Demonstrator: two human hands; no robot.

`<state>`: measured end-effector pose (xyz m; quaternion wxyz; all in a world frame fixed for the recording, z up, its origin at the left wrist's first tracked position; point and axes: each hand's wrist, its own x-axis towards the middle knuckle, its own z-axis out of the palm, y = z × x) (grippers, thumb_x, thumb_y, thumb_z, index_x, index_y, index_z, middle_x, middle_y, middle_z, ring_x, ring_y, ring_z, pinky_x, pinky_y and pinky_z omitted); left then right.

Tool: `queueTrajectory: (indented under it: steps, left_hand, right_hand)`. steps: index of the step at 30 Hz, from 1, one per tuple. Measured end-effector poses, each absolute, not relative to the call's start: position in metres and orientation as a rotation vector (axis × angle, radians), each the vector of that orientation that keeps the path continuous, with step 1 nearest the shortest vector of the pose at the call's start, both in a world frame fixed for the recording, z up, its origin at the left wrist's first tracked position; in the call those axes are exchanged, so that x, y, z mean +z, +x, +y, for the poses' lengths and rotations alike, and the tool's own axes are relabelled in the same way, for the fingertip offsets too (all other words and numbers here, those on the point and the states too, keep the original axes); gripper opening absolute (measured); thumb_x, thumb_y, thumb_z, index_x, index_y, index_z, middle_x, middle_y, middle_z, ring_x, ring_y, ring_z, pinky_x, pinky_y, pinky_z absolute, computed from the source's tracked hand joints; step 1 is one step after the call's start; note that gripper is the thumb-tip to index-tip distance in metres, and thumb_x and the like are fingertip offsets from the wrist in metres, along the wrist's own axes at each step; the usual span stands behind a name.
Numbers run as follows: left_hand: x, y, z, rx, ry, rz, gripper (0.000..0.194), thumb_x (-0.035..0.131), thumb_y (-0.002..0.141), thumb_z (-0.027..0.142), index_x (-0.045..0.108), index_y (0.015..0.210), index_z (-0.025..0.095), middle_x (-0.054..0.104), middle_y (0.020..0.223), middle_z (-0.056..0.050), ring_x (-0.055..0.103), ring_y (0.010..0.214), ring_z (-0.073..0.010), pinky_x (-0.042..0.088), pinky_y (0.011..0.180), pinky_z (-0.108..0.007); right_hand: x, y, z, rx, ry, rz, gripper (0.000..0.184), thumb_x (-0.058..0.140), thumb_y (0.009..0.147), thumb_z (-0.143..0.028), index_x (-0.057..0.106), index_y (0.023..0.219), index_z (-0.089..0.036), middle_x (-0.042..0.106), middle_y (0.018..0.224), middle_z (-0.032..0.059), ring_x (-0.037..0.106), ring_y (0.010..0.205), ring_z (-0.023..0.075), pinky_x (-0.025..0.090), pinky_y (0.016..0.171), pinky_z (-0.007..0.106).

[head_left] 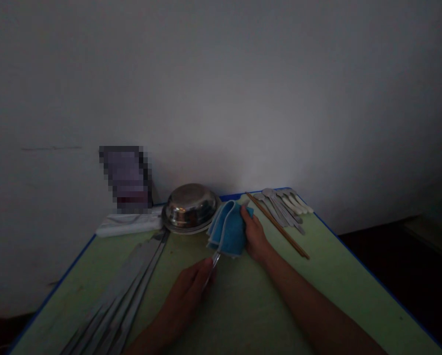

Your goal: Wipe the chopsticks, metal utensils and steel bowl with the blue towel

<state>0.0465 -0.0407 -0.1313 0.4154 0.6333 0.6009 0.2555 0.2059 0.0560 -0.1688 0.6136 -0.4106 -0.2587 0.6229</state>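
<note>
My left hand point(195, 278) is closed around the slim metal handle point(215, 257) of a utensil. The far part of that utensil runs behind a folded blue cloth point(233, 231) with a pale edge, so its kind is hidden. My right hand point(256, 234) grips the cloth at its right side, thumb on top, and a small greyish tip shows just above it. Both hands are over the middle of the green table point(243, 305). To the right of my right hand lies a pair of wooden chopsticks point(278, 226).
Several spoons and other cutlery point(283, 207) lie at the back right. An upturned metal bowl point(191, 204) sits at the back, beside a white packet point(130, 223). Long grey flat strips point(121, 291) stretch along the left. A pixelated upright object point(127, 177) stands before the wall point(243, 98).
</note>
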Motion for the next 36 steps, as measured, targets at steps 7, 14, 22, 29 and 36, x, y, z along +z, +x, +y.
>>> queueTrajectory:
  steps: [7, 14, 22, 29, 36]
  left_hand:
    - [-0.135, 0.043, -0.043, 0.559, 1.561, 1.489, 0.051, 0.025, 0.087, 0.057, 0.047, 0.061, 0.019, 0.047, 0.062, 0.002, 0.047, 0.061, -0.0155, 0.041, 0.06, -0.025]
    - [-0.132, 0.045, -0.04, 0.543, 1.659, 1.43, 0.042, 0.03, 0.089, 0.05, 0.054, 0.071, 0.02, 0.055, 0.069, 0.002, 0.053, 0.07, -0.0162, 0.04, 0.064, -0.023]
    - [-0.138, 0.047, -0.042, 0.484, 1.911, 1.43, 0.037, 0.028, 0.091, 0.042, 0.054, 0.074, 0.021, 0.063, 0.071, 0.0, 0.059, 0.072, -0.0179, 0.041, 0.066, -0.024]
    - [-0.146, 0.05, -0.045, 0.4, 2.033, 1.423, 0.03, 0.027, 0.093, 0.032, 0.052, 0.105, 0.021, 0.068, 0.089, -0.005, 0.065, 0.078, -0.02, 0.045, 0.069, -0.028]
    - [-0.15, 0.049, -0.046, 0.568, 2.022, 1.351, 0.026, 0.028, 0.093, 0.031, 0.046, 0.111, 0.027, 0.066, 0.1, -0.001, 0.064, 0.085, -0.0172, 0.045, 0.074, -0.026]
  right_hand:
    - [-0.162, 0.208, 0.059, 1.733, -0.81, -0.435, 0.026, 0.06, 0.075, -0.039, 0.063, 0.089, -0.018, 0.07, 0.071, 0.0013, 0.065, 0.075, 0.0177, 0.051, 0.075, 0.033]
    - [-0.16, 0.208, 0.06, 1.673, -0.804, -0.303, 0.015, 0.059, 0.076, -0.032, 0.063, 0.081, -0.018, 0.07, 0.069, 0.0014, 0.066, 0.076, 0.0177, 0.051, 0.078, 0.033]
    - [-0.161, 0.212, 0.065, 1.626, -0.844, -0.225, 0.016, 0.053, 0.08, -0.032, 0.061, 0.079, -0.018, 0.066, 0.06, 0.0, 0.064, 0.062, 0.0158, 0.052, 0.067, 0.032]
    - [-0.154, 0.221, 0.062, 1.779, -0.531, -0.251, 0.047, 0.034, 0.086, -0.045, 0.048, 0.05, -0.02, 0.045, 0.037, -0.0049, 0.044, 0.036, 0.0078, 0.046, 0.05, 0.023]
    - [-0.154, 0.217, 0.06, 1.781, -0.516, -0.28, 0.046, 0.042, 0.082, -0.053, 0.047, 0.052, -0.019, 0.04, 0.038, -0.0072, 0.037, 0.035, 0.0061, 0.044, 0.048, 0.022]
